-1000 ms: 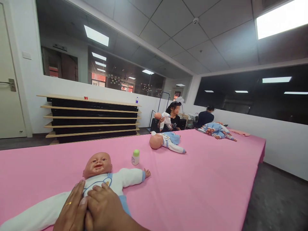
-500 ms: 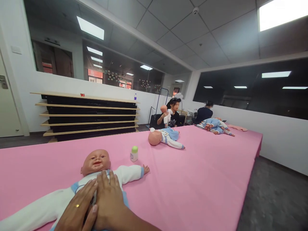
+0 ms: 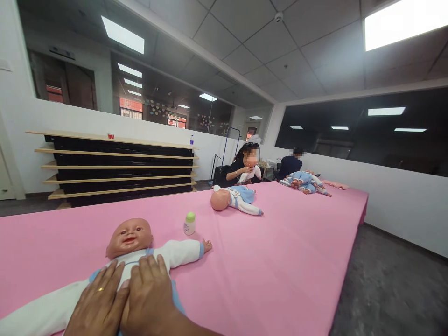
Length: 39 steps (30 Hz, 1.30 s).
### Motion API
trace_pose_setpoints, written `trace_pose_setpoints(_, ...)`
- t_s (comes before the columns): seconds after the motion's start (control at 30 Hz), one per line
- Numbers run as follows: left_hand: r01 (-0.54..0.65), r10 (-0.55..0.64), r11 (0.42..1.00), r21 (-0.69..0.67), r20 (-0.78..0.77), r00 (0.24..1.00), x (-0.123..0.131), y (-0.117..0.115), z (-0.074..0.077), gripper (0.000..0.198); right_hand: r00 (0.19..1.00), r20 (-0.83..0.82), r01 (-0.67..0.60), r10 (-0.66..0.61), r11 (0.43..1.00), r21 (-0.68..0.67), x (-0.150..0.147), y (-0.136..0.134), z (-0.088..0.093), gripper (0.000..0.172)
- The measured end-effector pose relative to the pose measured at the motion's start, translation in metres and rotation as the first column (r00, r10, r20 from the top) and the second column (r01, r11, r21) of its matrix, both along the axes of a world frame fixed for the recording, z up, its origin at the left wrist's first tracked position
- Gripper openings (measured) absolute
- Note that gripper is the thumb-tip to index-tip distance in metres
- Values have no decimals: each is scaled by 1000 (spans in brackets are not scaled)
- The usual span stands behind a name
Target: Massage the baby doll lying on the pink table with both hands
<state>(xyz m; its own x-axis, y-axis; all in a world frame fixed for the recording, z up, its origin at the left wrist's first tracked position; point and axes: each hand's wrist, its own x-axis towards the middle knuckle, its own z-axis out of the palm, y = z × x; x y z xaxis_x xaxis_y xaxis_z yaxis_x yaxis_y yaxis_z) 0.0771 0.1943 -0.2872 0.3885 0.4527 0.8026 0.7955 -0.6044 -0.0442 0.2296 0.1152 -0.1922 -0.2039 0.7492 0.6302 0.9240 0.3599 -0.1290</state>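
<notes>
A baby doll (image 3: 129,238) in a white and blue outfit lies face up on the pink-covered table (image 3: 273,261), its arms spread wide. My left hand (image 3: 100,296), with a gold ring, rests flat on one side of the doll's chest. Beside it my right hand (image 3: 149,291) lies flat on the other side, fingers stretched toward the doll's neck. The two thumbs are close together at the middle of the chest. Both hands cover most of the doll's torso. A small white bottle with a green cap (image 3: 189,224) stands beyond the doll's outstretched arm.
Farther along lies a second doll (image 3: 234,199); several more dolls (image 3: 304,181) are heaped near the far end beside a pink folded cloth (image 3: 334,185). A seated person (image 3: 241,165) across the table holds a doll. Another person (image 3: 291,164) sits behind. Stacked boards (image 3: 119,168) stand by the wall.
My hands have moved apart on the doll's chest, uncovering a strip between them. The view has shifted slightly right. The person across has brought the held doll up before their face.
</notes>
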Motion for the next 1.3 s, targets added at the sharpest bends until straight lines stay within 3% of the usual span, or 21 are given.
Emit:
trace_pose_setpoints(0.03, -83, 83, 996, -13, -18, 996, -1, 3, -6, 62, 998, 1, -64, 64, 994, 91, 1, -1, 0, 49)
trace_pose_setpoints(0.1, -71, 80, 985, -159, 54, 995, -3, 7, -12, 64, 985, 24, -171, 169, 979, 113, 4, -3, 5, 41)
trace_pose_setpoints(0.17, 77, 59, 893, -443, 284, 957, -4, 3, -9, 63, 964, 68, -260, 256, 964, 58, 6, -6, 12, 37)
trace_pose_setpoints(0.2, 168, 40, 863, -477, 397, 917, -4, -1, -5, 63, 952, 84, -299, 295, 954, 36, 6, -7, 15, 34)
trace_pose_setpoints(0.23, 188, 25, 865, -465, 414, 910, -3, -6, 1, 63, 938, 98, -337, 333, 941, 23, 7, -8, 18, 31)
trace_pose_setpoints(0.3, 178, -32, 926, -333, 401, 915, -1, -18, 16, 64, 923, 96, -372, 371, 928, -9, 8, -8, 21, 34)
trace_pose_setpoints(0.37, 164, -71, 953, -255, 338, 938, 1, -28, 31, 68, 929, 98, -354, 357, 934, -40, 10, -8, 22, 50)
trace_pose_setpoints(0.53, 172, -159, 980, -99, 127, 979, 7, -44, 53, 70, 956, 132, -230, 262, 948, -220, 14, -4, 19, 90)
trace_pose_setpoints(0.63, 179, -177, 984, -27, 58, 982, 8, -48, 57, 73, 983, 113, -98, 143, 937, -336, 11, 0, 13, 96)
trace_pose_setpoints(0.77, 137, -137, 990, -21, 8, 991, 7, -46, 53, 72, 988, 78, 154, -133, 866, -477, 3, 4, 10, 85)
trace_pose_setpoints(0.9, 87, -88, 996, -7, -123, 989, 8, -38, 47, 62, 906, 395, 354, -152, 783, -512, -1, -1, 22, 105)
trace_pose_setpoints(0.97, 50, -41, 997, 53, -159, 986, 10, -35, 46, 59, 890, 427, 398, -159, 726, -560, -1, -4, 23, 105)
trace_pose_setpoints(1.03, 38, -16, 991, 125, -170, 985, 11, -31, 45, 60, 919, 346, 353, -190, 788, -504, 0, -3, 14, 104)
trace_pose_setpoints(1.07, 29, -4, 988, 154, -162, 987, 11, -28, 44, 62, 947, 257, 285, -193, 874, -394, 1, -2, 7, 98)
trace_pose_setpoints(1.1, 18, 7, 986, 168, -145, 989, 11, -26, 42, 65, 971, 142, 215, -190, 959, -183, 2, 0, 1, 87)
trace_pose_setpoints(1.13, -12, 32, 988, 155, -125, 992, 11, -24, 39, 66, 987, 37, 152, -154, 987, 54, 3, 2, -5, 72)
trace_pose_setpoints(1.17, -27, 41, 990, 141, -97, 994, 11, -22, 35, 67, 995, -56, 99, -88, 970, 224, 3, 4, -10, 59)
trace_pose_setpoints(1.2, -57, 63, 995, 84, -70, 996, 11, -20, 30, 66, 996, -88, 41, -15, 951, 305, 3, 5, -12, 52)
trace_pose_setpoints(1.3, -53, 71, 987, -154, 114, 991, 12, -20, 21, 61, 970, -89, -184, 228, 919, 350, 2, 5, -8, 48)
